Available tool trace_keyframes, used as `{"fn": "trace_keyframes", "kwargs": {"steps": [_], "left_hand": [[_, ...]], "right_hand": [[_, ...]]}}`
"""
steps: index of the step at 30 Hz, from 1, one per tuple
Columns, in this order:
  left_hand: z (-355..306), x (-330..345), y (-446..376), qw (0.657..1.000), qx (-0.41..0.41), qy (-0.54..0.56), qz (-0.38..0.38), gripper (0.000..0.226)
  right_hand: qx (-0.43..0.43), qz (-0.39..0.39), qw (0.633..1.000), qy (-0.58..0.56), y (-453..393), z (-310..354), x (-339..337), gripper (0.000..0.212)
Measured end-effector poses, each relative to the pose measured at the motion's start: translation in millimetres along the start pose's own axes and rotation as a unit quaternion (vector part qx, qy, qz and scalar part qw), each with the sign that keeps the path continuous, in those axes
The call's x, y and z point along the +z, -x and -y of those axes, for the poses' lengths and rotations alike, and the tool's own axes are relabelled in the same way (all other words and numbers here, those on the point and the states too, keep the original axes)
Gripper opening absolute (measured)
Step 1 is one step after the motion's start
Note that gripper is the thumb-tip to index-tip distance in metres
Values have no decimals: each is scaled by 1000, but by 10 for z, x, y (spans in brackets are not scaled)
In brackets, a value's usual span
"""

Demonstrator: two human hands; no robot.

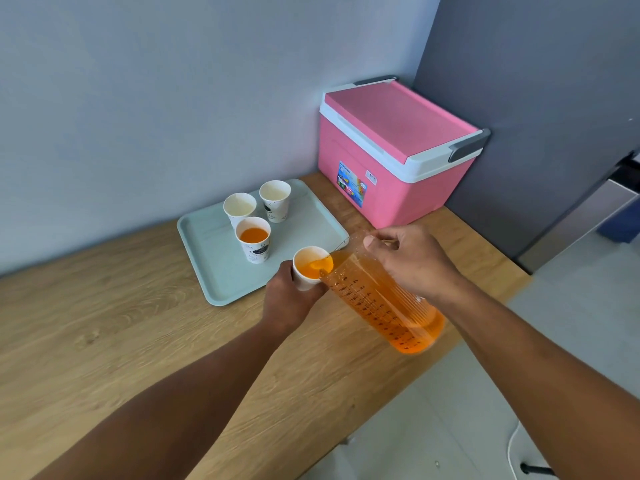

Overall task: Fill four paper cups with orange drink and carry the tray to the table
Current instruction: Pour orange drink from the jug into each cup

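Observation:
A pale green tray (214,271) lies on the wooden counter. On it stand two empty white paper cups (240,206) (275,199) at the back and a third cup (253,239) holding orange drink. My left hand (287,299) grips a fourth cup (309,268) over the tray's near right corner. My right hand (412,261) holds a clear measuring jug (381,303) of orange drink, tilted with its spout on the cup's rim. Orange drink is running into that cup.
A pink cooler box (394,154) with a white-rimmed lid stands at the counter's back right, against a grey panel (536,98). The wooden counter (121,323) ends at the right, with a pale floor (485,410) below. A white cable (512,445) lies there.

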State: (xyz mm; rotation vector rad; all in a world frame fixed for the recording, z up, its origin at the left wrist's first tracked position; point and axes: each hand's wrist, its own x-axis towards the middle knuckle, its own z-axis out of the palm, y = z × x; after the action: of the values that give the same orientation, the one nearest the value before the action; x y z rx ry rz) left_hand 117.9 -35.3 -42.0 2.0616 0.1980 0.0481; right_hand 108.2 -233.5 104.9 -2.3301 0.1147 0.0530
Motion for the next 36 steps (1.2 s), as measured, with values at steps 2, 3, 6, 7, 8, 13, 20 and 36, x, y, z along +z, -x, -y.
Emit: {"fn": "trace_keyframes", "kwargs": {"steps": [2, 3, 6, 7, 8, 13, 20, 36], "left_hand": [[-5, 8, 6, 1000, -3, 0, 0, 72], [-5, 14, 9, 1000, -4, 0, 0, 72], [-3, 24, 27, 1000, -9, 3, 4, 71], [1, 24, 35, 1000, -9, 4, 4, 71], [2, 26, 38, 1000, -10, 4, 3, 71], [17, 25, 53, 1000, -16, -2, 4, 73], [34, 28, 97, 1000, -28, -3, 3, 71], [27, 1, 127, 999, -29, 20, -14, 72]], "right_hand": [[0, 0, 1000, 0, 2, 2, -1, 40], [-1, 1, 1000, 2, 3, 3, 0, 40], [0, 6, 1000, 9, 3, 4, -2, 41], [0, 6, 1000, 10, 5, 5, -3, 41], [1, 5, 1000, 12, 6, 7, -3, 41], [3, 5, 1000, 16, 22, 16, 10, 41], [8, 7, 1000, 7, 50, 4, 34, 41], [32, 3, 998, -55, 106, -42, 44, 25]]}}
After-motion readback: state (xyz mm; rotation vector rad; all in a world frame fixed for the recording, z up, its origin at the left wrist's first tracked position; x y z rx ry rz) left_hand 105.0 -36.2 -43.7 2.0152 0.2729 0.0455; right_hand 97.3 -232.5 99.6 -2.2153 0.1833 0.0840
